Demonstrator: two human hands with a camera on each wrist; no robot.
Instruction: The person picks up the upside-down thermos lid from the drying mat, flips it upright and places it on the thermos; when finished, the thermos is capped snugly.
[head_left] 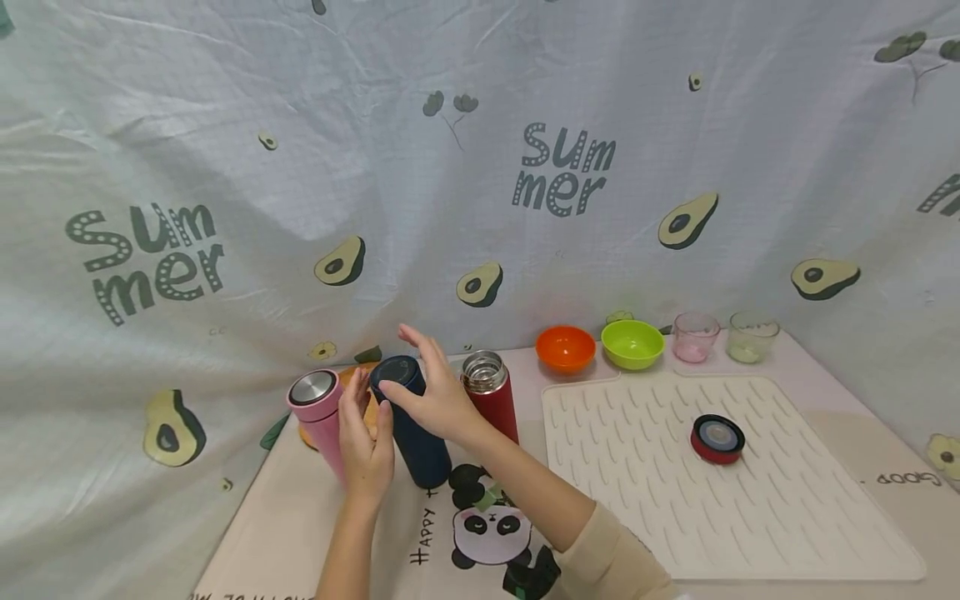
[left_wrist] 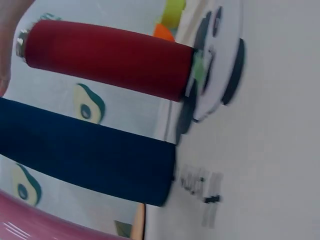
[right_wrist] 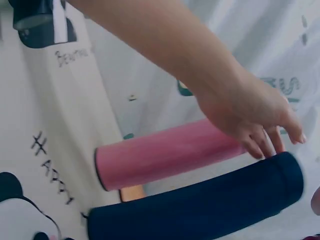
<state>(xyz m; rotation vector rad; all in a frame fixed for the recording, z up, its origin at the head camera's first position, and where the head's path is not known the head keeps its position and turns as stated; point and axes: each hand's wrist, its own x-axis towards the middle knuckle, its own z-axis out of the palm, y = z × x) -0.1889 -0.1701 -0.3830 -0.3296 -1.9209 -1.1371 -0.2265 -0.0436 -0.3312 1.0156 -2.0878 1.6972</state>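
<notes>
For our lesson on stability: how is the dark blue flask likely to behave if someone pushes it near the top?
The dark blue flask stands tall and narrow on its small base, so it would probably tip rather than slide. Its round, smooth body suggests it would roll once down. The pink flask and red flask stand close beside it, so it might knock one over.

navy flask [head_left: 411, 421], pink flask [head_left: 318, 412], red flask [head_left: 495, 398], orange bowl [head_left: 566, 347], lime bowl [head_left: 632, 342], avocado-print cloth [head_left: 675, 150]

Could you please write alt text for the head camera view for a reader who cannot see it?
Two hands meet at a dark blue flask standing between a pink flask and an uncapped red flask. A red lid lies on a white mat.
</notes>
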